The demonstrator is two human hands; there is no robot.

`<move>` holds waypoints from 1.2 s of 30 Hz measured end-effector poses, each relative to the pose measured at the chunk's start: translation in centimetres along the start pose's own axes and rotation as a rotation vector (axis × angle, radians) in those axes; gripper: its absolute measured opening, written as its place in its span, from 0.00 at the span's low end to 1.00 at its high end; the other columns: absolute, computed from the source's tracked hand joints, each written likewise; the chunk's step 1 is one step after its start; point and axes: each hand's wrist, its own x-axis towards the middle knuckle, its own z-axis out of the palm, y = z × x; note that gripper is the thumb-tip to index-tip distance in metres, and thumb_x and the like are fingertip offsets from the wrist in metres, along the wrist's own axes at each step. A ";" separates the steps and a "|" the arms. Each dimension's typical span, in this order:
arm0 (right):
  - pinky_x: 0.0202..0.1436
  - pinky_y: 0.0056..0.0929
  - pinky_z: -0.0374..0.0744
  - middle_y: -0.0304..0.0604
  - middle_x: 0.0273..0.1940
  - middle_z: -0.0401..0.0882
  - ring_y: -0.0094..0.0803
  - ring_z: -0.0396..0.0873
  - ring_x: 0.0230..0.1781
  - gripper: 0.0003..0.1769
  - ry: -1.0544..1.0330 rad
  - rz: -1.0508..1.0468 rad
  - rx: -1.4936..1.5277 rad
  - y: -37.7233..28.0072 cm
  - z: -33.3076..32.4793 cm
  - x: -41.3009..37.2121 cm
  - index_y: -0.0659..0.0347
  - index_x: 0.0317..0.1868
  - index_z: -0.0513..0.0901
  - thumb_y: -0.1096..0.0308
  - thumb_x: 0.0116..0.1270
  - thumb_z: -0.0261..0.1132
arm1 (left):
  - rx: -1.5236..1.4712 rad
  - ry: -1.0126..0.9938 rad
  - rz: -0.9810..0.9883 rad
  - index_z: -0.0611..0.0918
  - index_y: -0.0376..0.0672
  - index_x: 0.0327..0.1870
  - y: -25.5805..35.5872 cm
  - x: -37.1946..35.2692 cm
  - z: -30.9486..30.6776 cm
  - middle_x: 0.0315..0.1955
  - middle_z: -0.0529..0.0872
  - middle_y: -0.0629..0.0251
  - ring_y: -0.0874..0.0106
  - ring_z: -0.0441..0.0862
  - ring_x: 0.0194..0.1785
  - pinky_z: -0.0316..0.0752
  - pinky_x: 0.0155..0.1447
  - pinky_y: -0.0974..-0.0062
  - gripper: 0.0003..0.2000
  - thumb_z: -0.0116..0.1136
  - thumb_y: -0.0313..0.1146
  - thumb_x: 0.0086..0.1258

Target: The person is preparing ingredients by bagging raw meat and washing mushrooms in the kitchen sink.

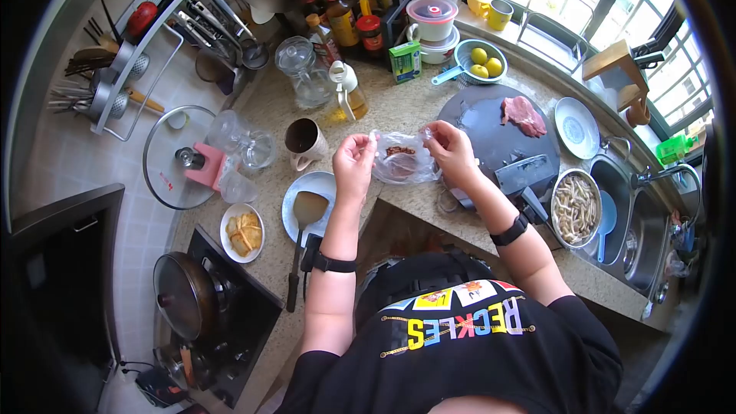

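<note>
A clear plastic bag (402, 168) with small reddish-brown pieces inside is stretched between my two hands over the counter's front edge. My left hand (355, 161) pinches its left upper corner, and my right hand (451, 149) pinches the right upper corner. To the right, a round dark cutting board (479, 119) carries a piece of raw meat (524, 116) and a cleaver (523, 173). Left of my left hand stand a brown-lined mug (304, 142) and a blue-white plate (294, 198) with a spatula (310, 208) on it.
A bowl of sliced mushrooms (576, 208) sits beside the sink (640, 249). Behind are a colander (458, 55) of yellow-green fruit, an oil bottle (351, 96) and a green box (405, 62). At left are a bowl of fried slices (229, 222) and a lidded pan (182, 295).
</note>
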 end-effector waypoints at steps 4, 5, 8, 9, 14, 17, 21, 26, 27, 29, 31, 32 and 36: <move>0.29 0.15 0.70 0.31 0.27 0.74 0.15 0.71 0.27 0.07 -0.027 0.058 0.139 -0.6 -1.0 0.2 0.65 0.41 0.77 0.74 0.63 0.59 | 0.189 0.019 0.209 0.78 0.36 0.34 -1.8 1.3 -0.4 0.47 0.76 0.64 0.80 0.75 0.41 0.71 0.46 0.82 0.04 0.59 0.25 0.61; 0.29 0.14 0.70 0.31 0.27 0.74 0.14 0.71 0.27 0.06 -0.008 0.089 0.202 -0.9 -1.0 0.1 0.65 0.40 0.77 0.73 0.63 0.59 | 0.192 0.011 0.206 0.78 0.36 0.34 -2.1 1.5 -0.5 0.47 0.76 0.64 0.80 0.75 0.41 0.71 0.46 0.82 0.04 0.59 0.25 0.61; 0.28 0.16 0.70 0.32 0.25 0.73 0.16 0.69 0.25 0.08 0.032 0.080 0.208 -0.8 -0.6 0.0 0.65 0.39 0.77 0.70 0.62 0.61 | 0.014 -0.142 0.270 0.79 0.37 0.38 -1.7 2.1 -0.3 0.49 0.74 0.64 0.76 0.73 0.50 0.67 0.56 0.78 0.06 0.58 0.24 0.61; 0.28 0.18 0.70 0.33 0.23 0.72 0.17 0.69 0.23 0.08 0.034 0.099 0.164 -0.7 -0.5 0.1 0.65 0.37 0.78 0.69 0.61 0.63 | -0.059 -0.248 0.192 0.78 0.37 0.44 -0.6 1.7 0.3 0.50 0.73 0.63 0.74 0.72 0.53 0.64 0.59 0.76 0.10 0.58 0.23 0.61; 0.32 0.27 0.74 0.46 0.30 0.74 0.35 0.76 0.29 0.09 0.017 -0.150 -0.186 -4.5 0.4 1.4 0.66 0.35 0.79 0.71 0.54 0.63 | 0.246 -0.470 0.286 0.69 0.40 0.63 -1.0 2.0 0.9 0.44 0.78 0.63 0.73 0.73 0.52 0.65 0.59 0.75 0.27 0.59 0.25 0.60; 0.32 0.29 0.74 0.47 0.30 0.74 0.38 0.75 0.28 0.09 -0.090 -0.156 -0.449 -4.3 1.7 2.3 0.65 0.35 0.79 0.72 0.52 0.63 | 0.550 -0.501 0.337 0.68 0.41 0.63 -1.1 3.4 0.5 0.42 0.78 0.62 0.72 0.75 0.48 0.69 0.53 0.75 0.30 0.64 0.28 0.57; 0.30 0.30 0.73 0.48 0.26 0.72 0.38 0.74 0.25 0.08 0.021 -0.116 -0.298 -4.7 4.0 1.4 0.66 0.32 0.77 0.73 0.51 0.61 | 0.534 -0.535 0.227 0.80 0.42 0.46 -2.6 3.6 0.0 0.26 0.81 0.65 0.71 0.78 0.29 0.73 0.37 0.74 0.16 0.63 0.32 0.56; 0.33 0.27 0.76 0.44 0.30 0.75 0.32 0.76 0.29 0.13 -0.182 -0.147 -0.209 -5.7 5.0 -0.2 0.63 0.41 0.79 0.75 0.53 0.64 | 0.277 -0.535 0.186 0.81 0.39 0.41 -5.0 2.5 -0.7 0.29 0.84 0.64 0.78 0.78 0.29 0.72 0.33 0.77 0.09 0.58 0.31 0.61; 0.35 0.27 0.77 0.43 0.32 0.76 0.30 0.76 0.31 0.16 -0.189 -0.160 -0.194 -6.5 5.0 -0.7 0.61 0.45 0.79 0.75 0.54 0.64 | 0.197 -0.502 0.151 0.82 0.40 0.39 -5.0 2.3 -0.9 0.27 0.84 0.63 0.77 0.79 0.29 0.72 0.32 0.76 0.09 0.57 0.33 0.62; 0.37 0.26 0.78 0.41 0.37 0.75 0.27 0.76 0.35 0.21 -0.143 -0.176 -0.232 -6.2 5.2 -1.2 0.59 0.52 0.76 0.71 0.56 0.67 | 0.613 -0.504 0.159 0.84 0.43 0.38 -5.4 2.3 -1.8 0.23 0.83 0.59 0.69 0.82 0.27 0.74 0.32 0.72 0.10 0.55 0.38 0.63; 0.38 0.26 0.77 0.43 0.39 0.74 0.28 0.75 0.36 0.22 -0.159 -0.093 -0.341 -5.3 5.3 -1.8 0.60 0.53 0.75 0.69 0.57 0.67 | 0.755 -0.411 0.374 0.83 0.45 0.36 -2.9 0.9 -2.6 0.25 0.82 0.55 0.56 0.81 0.31 0.74 0.35 0.62 0.10 0.55 0.39 0.61; 0.39 0.26 0.77 0.44 0.39 0.75 0.28 0.76 0.35 0.22 -0.199 -0.091 -0.389 -4.3 4.9 -1.8 0.62 0.53 0.75 0.67 0.59 0.67 | 0.703 -0.377 0.393 0.82 0.45 0.36 -2.6 0.7 -2.7 0.26 0.82 0.55 0.55 0.80 0.31 0.74 0.35 0.61 0.10 0.54 0.39 0.62; 0.36 0.24 0.76 0.46 0.35 0.81 0.26 0.79 0.32 0.16 -0.267 0.053 -0.379 -2.2 5.3 -1.9 0.64 0.48 0.78 0.71 0.59 0.65 | 0.463 -0.340 0.269 0.80 0.41 0.36 -4.4 0.6 -2.7 0.21 0.81 0.61 0.65 0.80 0.24 0.73 0.30 0.68 0.10 0.50 0.38 0.68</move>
